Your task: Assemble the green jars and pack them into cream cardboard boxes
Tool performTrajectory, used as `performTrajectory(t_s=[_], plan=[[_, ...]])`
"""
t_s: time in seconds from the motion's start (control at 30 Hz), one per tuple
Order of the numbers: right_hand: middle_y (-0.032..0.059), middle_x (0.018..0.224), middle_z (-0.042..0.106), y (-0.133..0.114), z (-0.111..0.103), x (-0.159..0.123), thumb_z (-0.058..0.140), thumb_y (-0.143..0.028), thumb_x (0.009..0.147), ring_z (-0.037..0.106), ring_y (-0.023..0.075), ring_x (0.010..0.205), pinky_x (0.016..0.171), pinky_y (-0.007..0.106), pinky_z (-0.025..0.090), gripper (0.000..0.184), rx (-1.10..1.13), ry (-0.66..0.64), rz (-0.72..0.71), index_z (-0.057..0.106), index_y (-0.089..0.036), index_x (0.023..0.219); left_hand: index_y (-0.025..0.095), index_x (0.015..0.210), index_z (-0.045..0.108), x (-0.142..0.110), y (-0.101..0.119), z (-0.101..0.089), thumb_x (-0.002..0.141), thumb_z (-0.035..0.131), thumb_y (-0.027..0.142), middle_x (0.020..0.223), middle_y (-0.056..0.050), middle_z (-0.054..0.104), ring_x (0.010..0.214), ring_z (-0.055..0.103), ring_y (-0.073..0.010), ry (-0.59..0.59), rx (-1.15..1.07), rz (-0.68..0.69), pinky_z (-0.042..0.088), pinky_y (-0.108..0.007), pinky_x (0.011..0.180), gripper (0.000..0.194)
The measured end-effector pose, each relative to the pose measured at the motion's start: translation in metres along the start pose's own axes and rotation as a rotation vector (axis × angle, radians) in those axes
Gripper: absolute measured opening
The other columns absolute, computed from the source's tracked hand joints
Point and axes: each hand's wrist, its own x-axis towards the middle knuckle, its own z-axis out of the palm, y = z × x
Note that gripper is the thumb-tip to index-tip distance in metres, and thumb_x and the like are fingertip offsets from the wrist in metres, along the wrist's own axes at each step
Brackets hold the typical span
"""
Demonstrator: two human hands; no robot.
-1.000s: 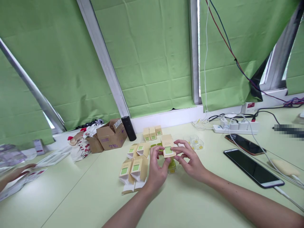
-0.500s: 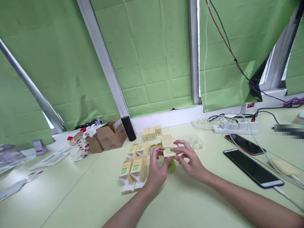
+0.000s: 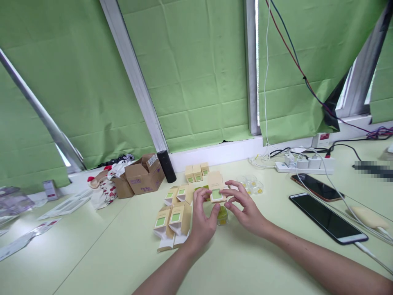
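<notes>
Between my two hands is a small tan cardboard box (image 3: 215,183) with a pale green window on its front. My left hand (image 3: 205,217) grips its left edge with fingers and thumb. From the other side, my right hand (image 3: 245,208) pinches its right edge. Just below the held box a small clear jar with green contents (image 3: 222,216) stands on the table. Left of my left hand are several open tan boxes (image 3: 179,217), their white flaps spread toward me. Other green pieces behind the held box are partly hidden.
Three tan boxes (image 3: 197,172) stand farther back, with clear containers (image 3: 251,184) to their right. A black cylinder (image 3: 166,166) and a brown carton (image 3: 145,174) are at the back left. Two phones (image 3: 327,217), cables and a power strip (image 3: 303,164) lie on the right.
The held box has shifted very slightly and its lower edge looks a little flatter. Both hands stay on it in nearly the same place.
</notes>
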Motion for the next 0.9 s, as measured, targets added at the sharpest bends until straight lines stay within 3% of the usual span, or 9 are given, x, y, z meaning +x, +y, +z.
performTrajectory(t_s=[0.17,0.3,0.4,0.5,0.67,0.9], plan=[[0.0101,0.16,0.041,0.001,0.001,-0.001,0.06,-0.042,0.103,0.047,0.03,0.146,0.115,0.048,0.05,0.036,-0.06,-0.031,-0.011,0.065,-0.033,0.138,0.028,0.133,0.053,0.0,0.001,-0.001,0.101,0.06,0.037,0.139,-0.012,0.051,0.137,0.05,-0.0297,0.026,0.089,0.041,0.044,-0.05,0.115,0.034],[0.0079,0.168,0.034,0.001,0.001,-0.004,0.056,-0.044,0.104,0.046,0.0313,0.148,0.12,0.05,0.045,0.038,-0.142,-0.06,-0.039,0.065,-0.035,0.14,0.029,0.138,0.052,-0.001,0.004,-0.001,0.102,0.057,0.039,0.145,-0.013,0.048,0.143,0.046,-0.0309,0.035,0.135,0.025,0.042,-0.053,0.118,0.038],[0.0058,0.171,0.029,0.0,0.001,-0.006,0.055,-0.042,0.105,0.036,0.0319,0.155,0.121,0.05,0.044,0.04,-0.211,-0.088,-0.097,0.061,-0.036,0.144,0.029,0.141,0.051,-0.001,0.003,-0.001,0.103,0.056,0.04,0.147,-0.013,0.047,0.143,0.046,-0.0305,0.048,0.143,0.015,0.042,-0.052,0.119,0.04],[0.0049,0.173,0.025,-0.005,0.001,-0.008,0.054,-0.04,0.105,0.033,0.0313,0.156,0.123,0.053,0.04,0.046,-0.251,-0.104,-0.158,0.051,-0.038,0.151,0.029,0.141,0.051,-0.001,0.0,-0.002,0.103,0.056,0.042,0.145,-0.013,0.048,0.14,0.049,-0.0302,0.069,0.13,-0.013,0.045,-0.05,0.116,0.041],[0.0073,0.171,0.033,-0.01,0.0,-0.008,0.05,-0.035,0.106,0.027,0.0309,0.157,0.124,0.06,0.033,0.051,-0.293,-0.151,-0.234,0.04,-0.034,0.156,0.024,0.133,0.057,0.004,0.0,-0.004,0.102,0.057,0.047,0.133,-0.013,0.057,0.126,0.057,-0.0288,0.109,0.127,-0.08,0.05,-0.045,0.107,0.039],[0.0042,0.169,0.04,-0.005,0.0,-0.01,0.047,-0.029,0.106,0.037,0.0318,0.146,0.119,0.062,0.038,0.05,-0.264,-0.235,-0.236,0.042,-0.036,0.155,0.022,0.119,0.062,0.012,0.003,-0.005,0.096,0.065,0.053,0.11,-0.009,0.066,0.104,0.063,-0.0248,0.131,0.062,-0.15,0.052,-0.038,0.092,0.039]])
